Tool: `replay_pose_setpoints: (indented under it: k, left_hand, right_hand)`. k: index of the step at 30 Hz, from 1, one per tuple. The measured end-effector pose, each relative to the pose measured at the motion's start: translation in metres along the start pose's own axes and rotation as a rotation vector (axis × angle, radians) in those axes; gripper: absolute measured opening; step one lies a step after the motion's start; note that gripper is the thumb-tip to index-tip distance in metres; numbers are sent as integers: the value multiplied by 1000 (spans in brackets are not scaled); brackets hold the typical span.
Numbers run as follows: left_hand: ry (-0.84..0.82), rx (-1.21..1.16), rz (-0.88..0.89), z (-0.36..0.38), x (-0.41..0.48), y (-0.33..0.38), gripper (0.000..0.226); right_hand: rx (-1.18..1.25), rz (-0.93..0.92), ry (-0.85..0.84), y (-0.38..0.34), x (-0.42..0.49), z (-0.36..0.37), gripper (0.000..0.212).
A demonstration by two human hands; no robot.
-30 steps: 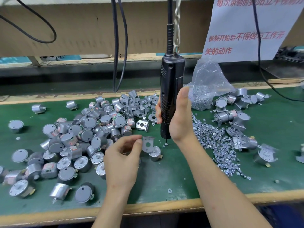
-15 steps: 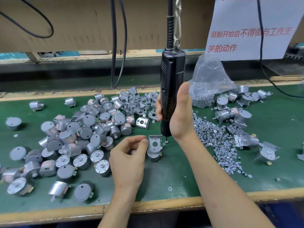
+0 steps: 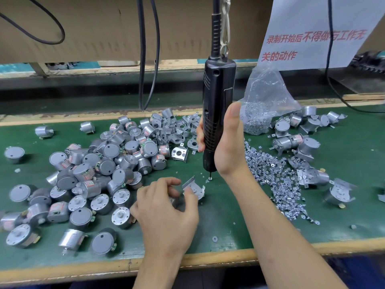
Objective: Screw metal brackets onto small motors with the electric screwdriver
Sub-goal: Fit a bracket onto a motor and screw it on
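Few finished motors (image 3: 291, 141) at right; big bare pile (image 3: 104, 161) to go. Left hand (image 3: 164, 207) pinches a bracket (image 3: 194, 184) & right hand (image 3: 229, 147) grips the electric screwdriver (image 3: 217, 90), bit on a screw (image 3: 210, 178).

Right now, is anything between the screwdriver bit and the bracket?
Nothing visible. The electric screwdriver, held by the right hand, has its bit on a screw right of the bracket; only bare green mat lies between. The left hand grips the bracket's near side.
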State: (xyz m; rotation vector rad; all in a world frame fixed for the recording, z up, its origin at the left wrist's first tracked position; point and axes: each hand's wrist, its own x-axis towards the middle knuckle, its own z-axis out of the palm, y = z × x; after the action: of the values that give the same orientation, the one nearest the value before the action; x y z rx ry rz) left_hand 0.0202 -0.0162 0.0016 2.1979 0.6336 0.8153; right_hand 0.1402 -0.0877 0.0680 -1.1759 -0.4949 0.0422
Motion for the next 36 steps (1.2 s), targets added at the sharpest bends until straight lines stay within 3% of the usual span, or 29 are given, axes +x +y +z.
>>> replay_pose_setpoints:
  k: [4,7,20,26,36]
  left_hand:
    - [-127,233,132,3,-2,-3,64]
    - [-191,288,143,6,-1,-7,76]
    - [-355,100,171,4,6,-16,63]
    - [-330,58,194,1,6,-16,38]
    - [-344,41,193,0,6,-16,36]
  right_hand:
    - [9,0,11,0,0,0,69]
    - [8,0,9,1,0,0,68]
    - [-15,-7,-11,-6,-4,-1,66]
    - [-14,-28,-45,-23,-8,0,68]
    - [66,12,-152,-38,-21,4,73]
